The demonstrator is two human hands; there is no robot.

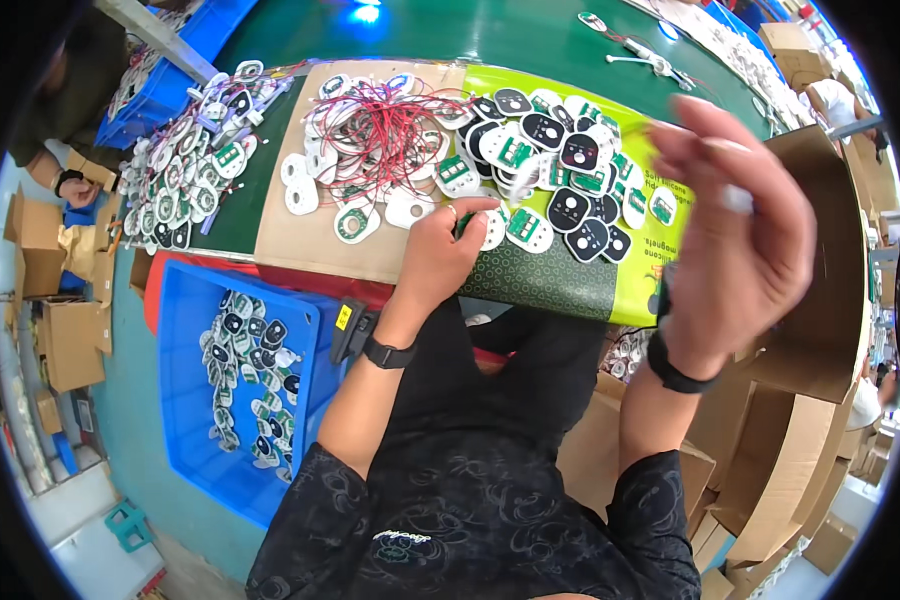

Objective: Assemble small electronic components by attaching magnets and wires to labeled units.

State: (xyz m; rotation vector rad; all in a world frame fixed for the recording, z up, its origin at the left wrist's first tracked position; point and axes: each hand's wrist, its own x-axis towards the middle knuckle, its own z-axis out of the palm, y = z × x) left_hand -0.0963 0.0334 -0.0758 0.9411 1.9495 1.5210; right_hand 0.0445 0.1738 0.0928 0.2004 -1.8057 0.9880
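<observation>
At the near edge of the table my left hand (438,255) is closed, thumb and fingers pinching a small white housing with a green circuit board (478,230). My right hand (745,235) is raised above the table's right side, close to the camera. Its fingers are bent and smeared by motion, so whether it grips anything cannot be made out. Between the hands lies a heap of white housings with black faces and green boards (568,210). Left of it, white ring-shaped pieces with tangled red wires (385,135) are piled on a brown cardboard sheet (282,235).
A blue bin (185,400) with similar pieces stands at my left. More parts (185,185) are heaped on the table's far left, beside a person's hand (78,190). Open cardboard boxes (790,470) stand at my right. Loose wired parts (655,62) lie at the back.
</observation>
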